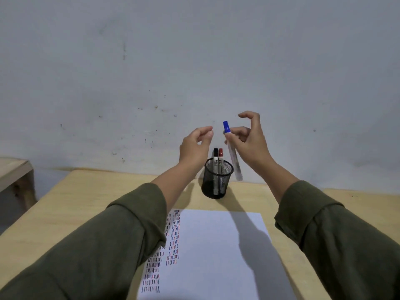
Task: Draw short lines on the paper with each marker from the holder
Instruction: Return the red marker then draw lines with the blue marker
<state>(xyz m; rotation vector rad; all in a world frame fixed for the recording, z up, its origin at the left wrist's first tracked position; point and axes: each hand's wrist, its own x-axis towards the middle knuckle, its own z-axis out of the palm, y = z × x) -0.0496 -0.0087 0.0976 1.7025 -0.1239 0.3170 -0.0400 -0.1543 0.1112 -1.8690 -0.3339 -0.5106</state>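
Note:
My right hand (249, 139) holds a blue-capped marker (232, 156) upright in the air, cap on top, above and just right of the black mesh holder (217, 180). My left hand (195, 146) hovers beside it, left of the marker, fingers curled and apart, holding nothing. In the holder stand a black-capped marker (215, 161) and a red-capped marker (221, 161). The white paper (216, 256) lies on the wooden table (75, 202) in front of the holder, with columns of short black, red and blue lines along its left side, partly hidden by my left sleeve.
A grey stained wall (194, 61) rises right behind the table. A second wooden surface (13, 169) stands at the far left, separated by a gap. My arms cast shadows over the paper's right half.

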